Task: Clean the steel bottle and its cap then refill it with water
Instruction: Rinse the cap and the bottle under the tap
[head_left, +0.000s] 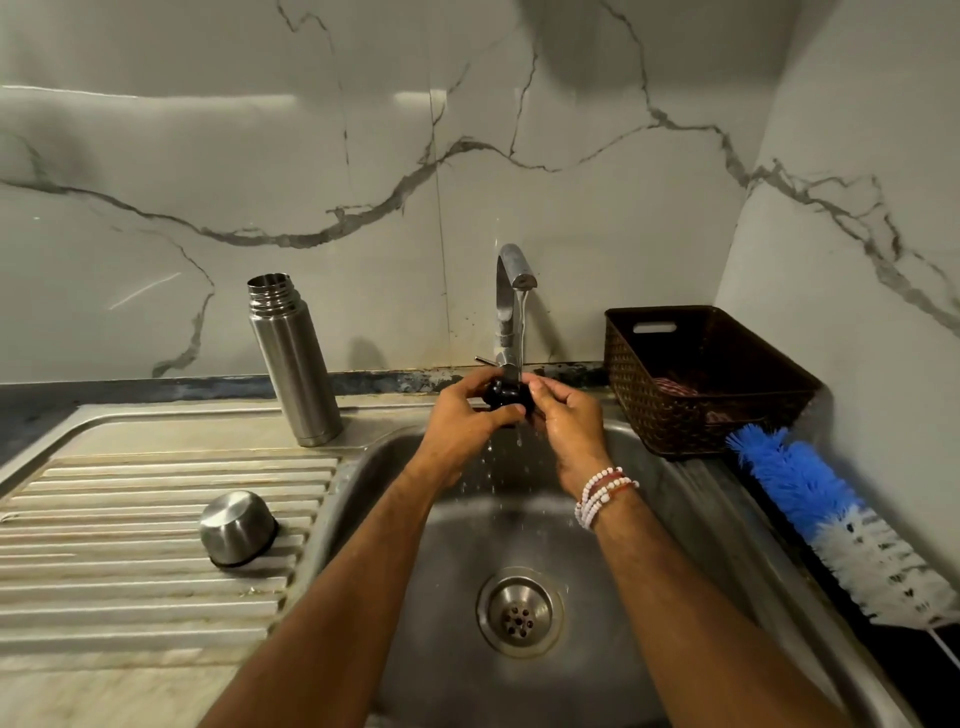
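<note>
Hands together under running tap (511, 291): left hand (467, 415) and right hand (563, 421) both grip black stopper (503, 394). Steel bottle (293, 364) stands open by sink (675, 519). Steel cap (236, 527) upside down on drainboard (130, 519).

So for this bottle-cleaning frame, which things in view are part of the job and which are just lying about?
Part of the job:
steel bottle, open, standing by the sink
steel cup lid, upside down on the drainboard
black stopper, held by both hands under the running tap
bottle brush

Lying about:
brown basket

Both hands (511, 415) raised together, fingers curled.
</note>
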